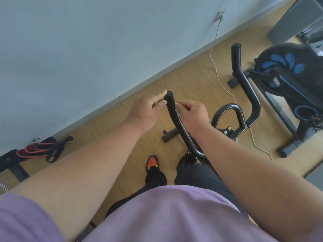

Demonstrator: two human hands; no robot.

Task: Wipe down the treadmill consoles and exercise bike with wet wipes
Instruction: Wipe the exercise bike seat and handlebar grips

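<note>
Head cam, looking down at both hands working the near handlebar (172, 109) of the exercise bike (286, 81). That black bar rises from low centre up to a rounded end cap, and the hands sit on either side of its top stretch.

The left hand (146, 110) is on the left side of the bar, thumb and forefinger pinching in right at the end cap, other fingers curled underneath. Can't really tell how much pressure is on it, but the fingertips are touching the bar tip.

The right hand (192, 114) is on the right side, just below the cap, fingers curled in and pressing a wet wipe (176, 109) against the bar. Only a small white sliver of wipe pokes out between the fingers and the bar, the rest is hidden in the grip.

The other handlebar (244, 81) sticks up further right, well apart from both hands, with the centre loop handle (227, 112) between the two. The flywheel housing with blue petals sits top right.

A white cable (220, 79) trails across the wooden floor (122, 130) from the wall (87, 49). Red and black resistance bands (42, 149) lie at the left by the wall.
</note>
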